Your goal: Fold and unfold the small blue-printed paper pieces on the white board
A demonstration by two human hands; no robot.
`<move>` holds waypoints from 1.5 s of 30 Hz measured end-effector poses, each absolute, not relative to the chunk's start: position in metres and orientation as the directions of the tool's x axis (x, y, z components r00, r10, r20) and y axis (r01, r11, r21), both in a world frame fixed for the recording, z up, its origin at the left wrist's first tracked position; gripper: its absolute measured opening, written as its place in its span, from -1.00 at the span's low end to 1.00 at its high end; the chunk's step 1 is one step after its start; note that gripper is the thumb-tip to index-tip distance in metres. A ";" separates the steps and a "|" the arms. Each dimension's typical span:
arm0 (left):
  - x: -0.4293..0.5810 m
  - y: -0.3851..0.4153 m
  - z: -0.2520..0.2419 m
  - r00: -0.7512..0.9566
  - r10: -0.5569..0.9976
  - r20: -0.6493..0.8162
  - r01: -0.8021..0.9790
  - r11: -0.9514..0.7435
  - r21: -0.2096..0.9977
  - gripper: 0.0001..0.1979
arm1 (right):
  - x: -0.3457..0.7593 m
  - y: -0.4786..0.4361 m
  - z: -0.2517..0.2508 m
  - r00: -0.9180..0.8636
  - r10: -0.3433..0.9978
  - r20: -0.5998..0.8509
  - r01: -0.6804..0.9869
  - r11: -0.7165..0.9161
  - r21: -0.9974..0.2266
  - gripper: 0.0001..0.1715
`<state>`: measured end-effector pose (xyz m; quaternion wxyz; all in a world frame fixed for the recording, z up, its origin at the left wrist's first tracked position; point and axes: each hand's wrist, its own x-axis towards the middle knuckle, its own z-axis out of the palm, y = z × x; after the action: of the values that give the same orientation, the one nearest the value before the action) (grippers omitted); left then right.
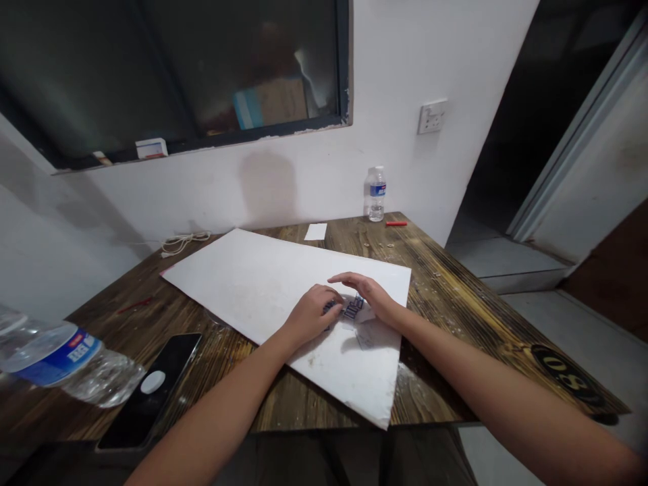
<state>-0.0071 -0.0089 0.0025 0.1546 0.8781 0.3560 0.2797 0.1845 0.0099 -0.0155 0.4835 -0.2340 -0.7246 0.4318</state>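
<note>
A large white board (227, 263) lies flat and aslant on the wooden table. On its right half sits a small piece that looks like clear plastic with dark blue print (353, 308), partly hidden by my hands. My left hand (314, 312) rests over the left side of this piece, fingers curved and thumb apart from them. From the right, my right hand (368, 294) hovers over or touches its other side, with the fingers stretched out; exact contact cannot be made out. Faint pencil-like lines (367, 337) show on the board just below.
At left a large water bottle (61, 354) lies beside a black phone (152, 398) with a white disc on it. Toward the back are a white cable (185, 241), a paper piece (316, 232), a small bottle (376, 196) and a red pen (396, 223).
</note>
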 end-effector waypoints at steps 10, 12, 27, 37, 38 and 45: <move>-0.007 -0.008 0.002 0.655 0.673 0.343 0.534 -0.734 0.420 -0.80 | 0.184 0.008 -0.014 -0.476 0.720 0.505 -0.137 0.507 -0.851 -0.13; -0.007 -0.007 0.000 0.655 0.671 0.348 0.530 -0.736 0.420 -0.79 | 0.184 0.005 -0.012 -0.512 0.713 0.480 -0.142 0.481 -0.865 -0.10; -0.009 -0.003 -0.009 0.611 0.693 0.383 0.563 -0.720 0.406 -0.82 | 0.184 0.004 -0.015 -0.614 0.683 0.396 -0.034 0.478 -0.878 -0.01; -0.012 -0.003 -0.009 0.552 0.765 0.330 0.659 -0.644 0.389 -0.66 | 0.188 0.024 -0.022 -0.161 0.925 0.345 0.298 0.379 -0.876 -0.51; -0.012 -0.003 -0.009 0.549 0.770 0.325 0.664 -0.638 0.389 -0.66 | 0.189 0.024 -0.022 -0.157 0.929 0.334 0.326 0.368 -0.871 -0.55; -0.012 -0.002 -0.006 0.471 0.832 0.293 0.722 -0.554 0.415 -0.81 | 0.189 0.024 -0.022 -0.246 0.916 0.317 0.466 0.399 -0.790 -0.69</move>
<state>-0.0121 -0.0022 -0.0062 0.1172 0.8494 0.4575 0.2354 0.1892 0.0237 -0.0218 0.3962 -0.4692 -0.7365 0.2836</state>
